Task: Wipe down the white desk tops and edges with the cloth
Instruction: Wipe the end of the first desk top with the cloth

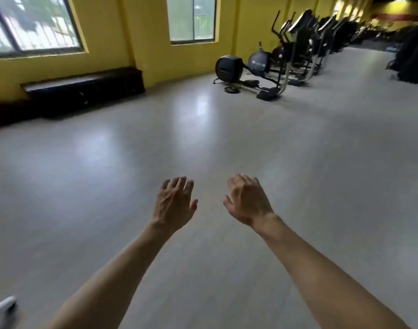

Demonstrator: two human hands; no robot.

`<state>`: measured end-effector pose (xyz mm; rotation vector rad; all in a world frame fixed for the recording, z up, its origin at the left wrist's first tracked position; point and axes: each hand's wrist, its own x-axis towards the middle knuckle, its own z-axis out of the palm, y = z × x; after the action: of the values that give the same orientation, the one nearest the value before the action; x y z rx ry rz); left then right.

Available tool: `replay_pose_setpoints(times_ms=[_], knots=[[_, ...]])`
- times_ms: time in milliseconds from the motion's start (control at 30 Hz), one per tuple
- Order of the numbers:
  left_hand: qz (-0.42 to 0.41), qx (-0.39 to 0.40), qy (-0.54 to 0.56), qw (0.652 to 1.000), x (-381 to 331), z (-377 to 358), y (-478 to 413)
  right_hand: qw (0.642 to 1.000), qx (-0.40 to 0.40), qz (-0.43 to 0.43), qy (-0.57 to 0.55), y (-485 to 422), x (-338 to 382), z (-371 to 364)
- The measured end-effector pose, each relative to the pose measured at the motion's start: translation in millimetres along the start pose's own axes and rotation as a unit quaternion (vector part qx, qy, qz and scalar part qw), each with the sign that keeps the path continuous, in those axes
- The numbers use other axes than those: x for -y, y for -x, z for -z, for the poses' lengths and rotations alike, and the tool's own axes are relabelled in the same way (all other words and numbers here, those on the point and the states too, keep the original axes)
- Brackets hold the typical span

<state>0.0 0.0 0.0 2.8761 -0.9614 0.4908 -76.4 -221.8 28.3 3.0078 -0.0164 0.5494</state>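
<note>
My left hand and my right hand are stretched out in front of me above a grey floor, backs up, fingers relaxed and slightly spread. Neither hand holds anything. No cloth and no white desk top is in view. A small white object shows at the lower left edge; I cannot tell what it is.
A grey floor stretches ahead. A dark low bench stands along the yellow wall under the windows at the left. A row of black exercise machines lines the wall at the back right.
</note>
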Motion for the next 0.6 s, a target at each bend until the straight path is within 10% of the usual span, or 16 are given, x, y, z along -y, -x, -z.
replay_pose_setpoints(times_ms=[267,600], knots=[[0.350,0.042,-0.095,0.931,71,46,206,0.932,0.054,0.346,-0.096,-19,181,-16],[0.697,0.084,-0.205,0.682,-110,140,544,0.670,0.068,0.701,-0.234,209,389,36]])
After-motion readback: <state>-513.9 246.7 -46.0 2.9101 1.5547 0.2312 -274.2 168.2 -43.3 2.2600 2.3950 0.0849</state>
